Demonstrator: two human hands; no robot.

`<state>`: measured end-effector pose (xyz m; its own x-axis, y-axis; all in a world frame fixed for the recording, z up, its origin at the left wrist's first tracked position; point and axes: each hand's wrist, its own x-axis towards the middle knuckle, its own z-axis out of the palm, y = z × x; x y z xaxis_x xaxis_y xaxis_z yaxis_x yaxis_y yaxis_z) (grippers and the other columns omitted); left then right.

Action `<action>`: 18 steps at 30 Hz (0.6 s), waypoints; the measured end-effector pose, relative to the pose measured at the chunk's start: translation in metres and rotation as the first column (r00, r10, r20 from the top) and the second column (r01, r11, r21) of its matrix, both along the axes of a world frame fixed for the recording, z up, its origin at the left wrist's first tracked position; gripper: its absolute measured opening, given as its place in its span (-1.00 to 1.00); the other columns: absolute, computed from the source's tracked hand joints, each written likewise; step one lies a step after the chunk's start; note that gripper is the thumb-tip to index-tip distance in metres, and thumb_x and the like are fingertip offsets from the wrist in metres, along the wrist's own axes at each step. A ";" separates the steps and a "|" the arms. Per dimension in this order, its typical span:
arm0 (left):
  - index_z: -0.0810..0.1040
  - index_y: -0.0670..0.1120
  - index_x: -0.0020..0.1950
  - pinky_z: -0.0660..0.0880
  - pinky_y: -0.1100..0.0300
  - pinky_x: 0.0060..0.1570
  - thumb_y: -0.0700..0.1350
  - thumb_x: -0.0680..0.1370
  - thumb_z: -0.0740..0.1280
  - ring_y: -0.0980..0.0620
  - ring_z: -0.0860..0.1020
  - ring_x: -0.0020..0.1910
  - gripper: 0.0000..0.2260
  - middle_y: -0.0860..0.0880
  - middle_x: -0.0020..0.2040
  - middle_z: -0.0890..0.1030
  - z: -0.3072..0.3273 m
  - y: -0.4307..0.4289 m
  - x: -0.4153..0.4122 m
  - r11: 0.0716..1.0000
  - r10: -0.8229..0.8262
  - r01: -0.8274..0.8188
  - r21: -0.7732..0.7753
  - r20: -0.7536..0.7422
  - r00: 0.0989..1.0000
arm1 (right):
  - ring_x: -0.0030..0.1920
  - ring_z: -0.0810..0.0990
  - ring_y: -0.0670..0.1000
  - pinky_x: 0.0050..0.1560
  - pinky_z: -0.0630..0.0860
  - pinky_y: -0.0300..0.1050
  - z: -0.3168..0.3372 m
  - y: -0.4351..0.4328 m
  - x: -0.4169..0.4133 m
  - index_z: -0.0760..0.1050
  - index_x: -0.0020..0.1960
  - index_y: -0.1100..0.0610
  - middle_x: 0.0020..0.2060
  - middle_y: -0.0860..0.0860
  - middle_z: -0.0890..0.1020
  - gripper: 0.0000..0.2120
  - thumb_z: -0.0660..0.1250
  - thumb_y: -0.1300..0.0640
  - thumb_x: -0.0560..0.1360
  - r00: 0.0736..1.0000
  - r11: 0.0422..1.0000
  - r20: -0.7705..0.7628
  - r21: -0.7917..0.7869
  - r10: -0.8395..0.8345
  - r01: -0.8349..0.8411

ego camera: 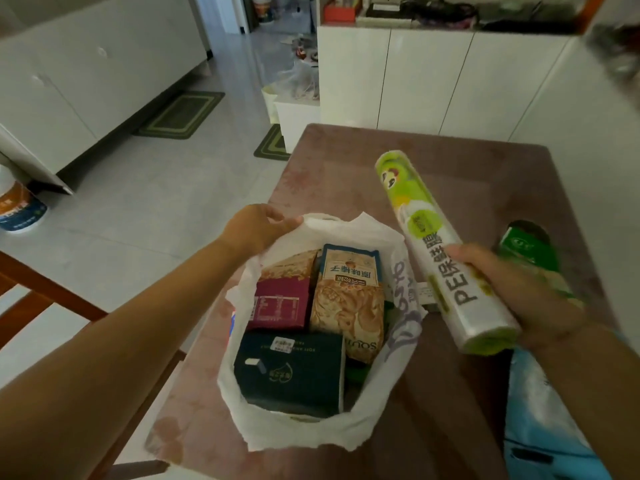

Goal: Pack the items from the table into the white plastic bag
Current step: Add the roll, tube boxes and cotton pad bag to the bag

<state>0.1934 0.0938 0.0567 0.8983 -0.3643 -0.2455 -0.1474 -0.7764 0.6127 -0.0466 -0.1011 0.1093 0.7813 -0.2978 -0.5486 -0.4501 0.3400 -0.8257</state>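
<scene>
head view, items as i read them from here.

- table [346, 161]: reddish-brown, smooth, faintly patterned top with rounded far corners. the far half is open and the left edge runs close beside the bag.
- white plastic bag [363, 431]: thin crinkled film, standing on the near half of the table, mouth spread wide, purple print on its right wall.
- left hand [258, 228]: pinches the bag's far-left rim and holds the mouth open.
- inside the bag: dark teal box [291, 372], flat-sided, nearest me. maroon box [282, 303] behind it. glossy tan nut pouch [348, 299] on the right, touching both. a narrow gap along the right wall shows something green, too hidden to name.
- cling film roll [436, 244]: long cylinder in a shiny green and white wrapper, held above the table just right of the bag's mouth, tilted away from me.
- right hand [519, 289]: fingers wrapped round the roll's near half.
- green packet [526, 251]: lies on the table behind the right hand, partly hidden.
- pale blue packet [540, 410]: glossy, at the near right edge.
</scene>
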 end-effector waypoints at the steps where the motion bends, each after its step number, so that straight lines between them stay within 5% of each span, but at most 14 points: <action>1: 0.52 -0.07 0.18 0.51 0.06 0.03 0.26 0.45 0.30 -0.04 0.59 -0.07 -0.51 -0.10 0.08 0.61 0.000 0.004 -0.002 0.994 -0.043 0.039 0.099 0.044 0.998 | -0.62 0.54 -0.05 -0.61 0.48 -0.28 0.010 0.019 -0.017 0.55 -0.27 0.20 -0.57 0.07 0.60 -0.77 0.27 0.08 0.46 0.999 0.998 -0.033 0.050 0.026 -0.025; 3: 0.38 -0.08 0.34 0.46 0.01 0.09 0.30 0.44 0.27 -0.12 0.55 0.13 -0.38 -0.12 0.25 0.54 -0.003 0.015 -0.009 0.965 -0.107 0.079 0.249 0.102 0.989 | -0.62 0.54 -0.02 -0.59 0.50 -0.25 0.015 0.049 -0.035 0.62 -0.44 0.17 -0.56 0.11 0.60 -0.73 0.33 0.05 0.34 0.991 0.989 -0.108 0.132 0.081 -0.066; 6: 0.31 -0.11 0.37 0.45 0.01 0.02 0.32 0.46 0.22 -0.16 0.55 0.15 -0.34 -0.15 0.25 0.53 -0.006 0.031 -0.021 0.932 -0.156 0.089 0.351 0.165 0.974 | -0.61 0.54 -0.02 -0.56 0.48 -0.28 0.004 0.076 -0.046 0.64 -0.53 0.14 -0.55 0.11 0.60 -0.70 0.33 0.08 0.32 0.974 0.977 -0.177 0.184 0.143 -0.110; 11: 0.41 -0.10 0.20 0.45 0.10 -0.16 0.34 0.44 0.23 -0.08 0.57 -0.06 -0.42 -0.10 0.03 0.59 -0.017 0.049 -0.033 0.878 -0.193 0.110 0.465 0.134 0.972 | -0.52 0.58 0.02 -0.51 0.53 -0.23 -0.012 0.111 -0.039 0.55 -0.07 0.24 -0.44 0.13 0.63 -0.80 0.31 0.10 0.45 0.958 0.947 -0.201 0.289 0.205 -0.142; 15: 0.48 -0.11 -0.10 0.47 0.13 -0.26 0.06 0.54 0.25 -0.05 0.54 -0.23 -0.77 -0.06 -0.18 0.57 -0.028 0.055 -0.040 0.952 -0.120 0.068 0.297 0.159 0.980 | -0.27 0.60 0.06 -0.21 0.61 -0.06 -0.027 0.123 0.006 0.49 0.00 0.13 -0.22 0.13 0.61 -0.86 0.30 0.09 0.49 0.985 0.986 -0.100 0.106 0.143 -0.133; 18: 0.51 -0.18 -0.25 0.35 0.20 -0.42 -0.08 0.59 0.19 -0.05 0.49 -0.36 -0.72 -0.05 -0.38 0.50 -0.025 0.056 -0.044 0.996 -0.052 0.037 0.083 0.192 0.980 | -0.14 0.60 0.05 -0.14 0.57 -0.07 -0.038 0.128 0.045 0.46 0.06 0.06 -0.14 0.05 0.60 -0.77 0.30 -0.04 0.48 0.986 0.972 -0.084 -0.178 0.143 -0.156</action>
<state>0.1494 0.1495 0.0320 0.9149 -0.3917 -0.0975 -0.2932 -0.8109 0.5065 -0.0011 0.0265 0.0712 0.7864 -0.2808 -0.5502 -0.5430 0.1104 -0.8325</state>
